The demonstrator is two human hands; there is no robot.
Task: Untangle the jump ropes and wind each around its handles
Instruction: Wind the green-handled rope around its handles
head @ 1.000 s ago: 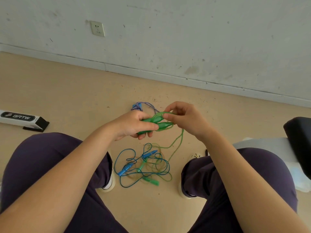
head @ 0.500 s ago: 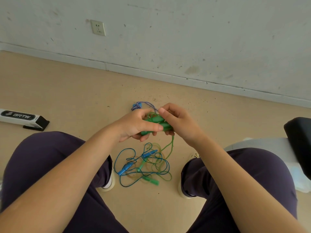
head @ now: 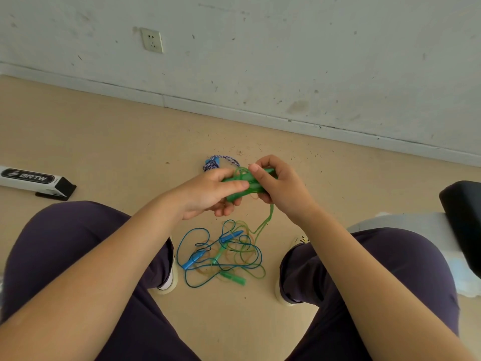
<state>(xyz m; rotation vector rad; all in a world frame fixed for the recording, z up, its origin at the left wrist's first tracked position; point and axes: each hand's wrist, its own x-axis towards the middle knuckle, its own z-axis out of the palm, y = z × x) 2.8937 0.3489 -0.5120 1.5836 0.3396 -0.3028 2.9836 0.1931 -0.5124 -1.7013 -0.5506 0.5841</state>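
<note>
My left hand point(head: 208, 192) grips a pair of green jump-rope handles point(head: 240, 185) held together above the floor. My right hand point(head: 279, 185) curls over their right end, with the green cord point(head: 268, 220) trailing from it down to the floor. Between my feet lies a tangle: a blue rope point(head: 194, 237) with two blue handles point(head: 230, 236), looped with another green cord and its green handle point(head: 233, 278). A blue-and-white braided rope point(head: 217, 161) lies on the floor beyond my hands, partly hidden by them.
A white and black box point(head: 33, 179) lies on the floor at the left. A black and white object point(head: 460, 214) stands at the right edge. The wall with a socket point(head: 152, 40) runs across the back. My knees point(head: 78, 243) flank the tangle.
My right hand has come in from the right and closed over the handles' end, carrying the green cord round them. The hanging cord is shorter and tauter than a second ago.
</note>
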